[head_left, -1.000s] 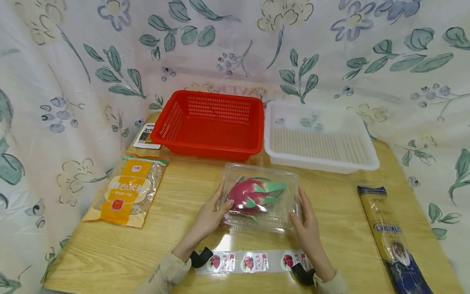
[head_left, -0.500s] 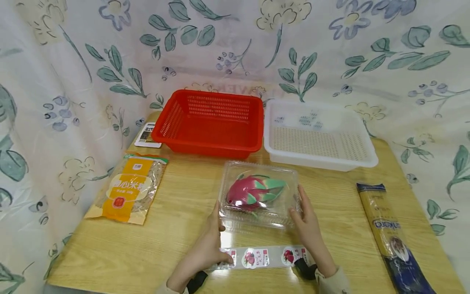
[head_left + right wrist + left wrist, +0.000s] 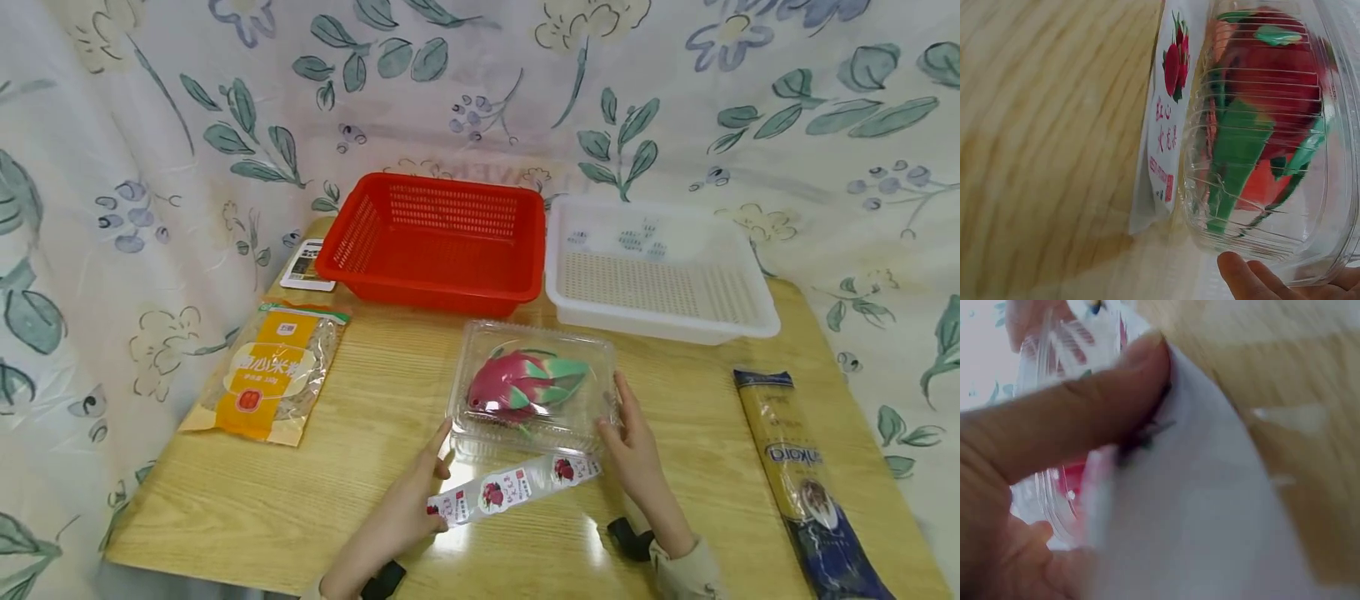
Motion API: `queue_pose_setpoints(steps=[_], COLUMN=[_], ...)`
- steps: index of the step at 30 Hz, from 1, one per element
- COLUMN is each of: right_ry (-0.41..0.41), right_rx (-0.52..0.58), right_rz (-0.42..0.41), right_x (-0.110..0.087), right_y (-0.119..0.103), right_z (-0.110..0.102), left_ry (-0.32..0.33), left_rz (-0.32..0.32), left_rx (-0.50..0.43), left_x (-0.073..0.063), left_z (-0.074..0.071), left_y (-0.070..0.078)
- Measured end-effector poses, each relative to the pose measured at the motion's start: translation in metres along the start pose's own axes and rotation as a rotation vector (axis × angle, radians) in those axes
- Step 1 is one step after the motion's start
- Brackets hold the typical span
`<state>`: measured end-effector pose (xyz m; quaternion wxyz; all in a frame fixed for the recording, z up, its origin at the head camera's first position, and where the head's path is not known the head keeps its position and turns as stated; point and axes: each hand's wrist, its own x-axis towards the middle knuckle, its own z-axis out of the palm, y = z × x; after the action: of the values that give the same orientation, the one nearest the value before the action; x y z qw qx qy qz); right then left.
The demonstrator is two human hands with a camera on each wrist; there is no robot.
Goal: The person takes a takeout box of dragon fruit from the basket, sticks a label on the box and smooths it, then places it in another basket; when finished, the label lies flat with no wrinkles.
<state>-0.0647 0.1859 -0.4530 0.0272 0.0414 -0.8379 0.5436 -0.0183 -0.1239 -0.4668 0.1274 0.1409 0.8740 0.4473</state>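
A clear plastic clamshell box (image 3: 540,421) with a pink and green dragon fruit (image 3: 517,385) inside lies mid-table. My left hand (image 3: 405,504) pinches one end of a strip of dragon-fruit stickers (image 3: 495,492) between thumb and fingers. The strip slants up to the right along the box's near side; in the left wrist view the thumb lies over the pale, blurred strip (image 3: 1204,506). My right hand (image 3: 636,454) holds the box's near right corner, thumb in front and fingers along the side. In the right wrist view its fingertips (image 3: 1238,272) are at the box's lower edge.
Behind the box stand a red plastic basket (image 3: 435,287) and a white plastic basket (image 3: 660,323). A bag of rice noodles (image 3: 270,375) lies on the left, near a small white packet (image 3: 306,268). On the right is a pack of spaghetti (image 3: 802,475).
My left hand has let go of the box and taken hold of the sticker strip. The strip's right end has swung up toward the box. My right hand has stayed at the box's right side.
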Motion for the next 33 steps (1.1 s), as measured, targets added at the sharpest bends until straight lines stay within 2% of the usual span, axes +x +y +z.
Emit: queue_pose_setpoints(steps=[3, 7, 10, 13, 17, 19, 20, 23, 25, 27, 30, 33], right_ry=[-0.005, -0.02, -0.026, -0.033, 0.002, 0.053, 0.088, 0.169, 0.124, 0.034, -0.114, -0.15], right_rx=[-0.007, -0.012, 0.003, 0.02, -0.03, -0.09, -0.123, -0.181, -0.166, -0.132, -0.087, -0.084], right_rz=[0.01, 0.043, 0.061, 0.066, 0.043, -0.005, -0.061, -0.307, -0.442, -0.54, -0.544, -0.513], right_x=[0.0, 0.0, -0.002, -0.003, -0.005, -0.006, -0.007, -0.01, -0.013, -0.016, -0.02, -0.024], right_y=[0.0, -0.001, -0.001, -0.001, -0.003, -0.007, -0.009, -0.02, -0.029, -0.038, -0.047, -0.051], right_z=[-0.002, -0.003, -0.003, -0.004, -0.003, -0.003, -0.001, 0.004, 0.007, 0.01, 0.014, 0.017], left_ry=[-0.068, -0.06, -0.028, -0.028, -0.035, -0.057, -0.071, -0.116, -0.146, -0.164, -0.159, -0.106], left_rz=[-0.037, -0.076, -0.08, -0.072, 0.021, 0.09, 0.129, 0.232, 0.273, 0.302, 0.305, 0.295], left_rx=[-0.119, -0.187, -0.159, -0.117, 0.015, 0.052, 0.061, 0.053, 0.017, -0.009, -0.024, -0.009], left_x=[0.001, 0.0, 0.0, 0.001, 0.004, 0.007, 0.009, 0.015, 0.02, 0.026, 0.036, 0.046], left_z=[-0.008, -0.025, -0.037, -0.048, -0.06, -0.067, -0.07, -0.08, -0.085, -0.089, -0.096, -0.105], left_y=[0.001, 0.004, 0.008, 0.013, 0.022, 0.029, 0.033, 0.047, 0.056, 0.064, 0.074, 0.081])
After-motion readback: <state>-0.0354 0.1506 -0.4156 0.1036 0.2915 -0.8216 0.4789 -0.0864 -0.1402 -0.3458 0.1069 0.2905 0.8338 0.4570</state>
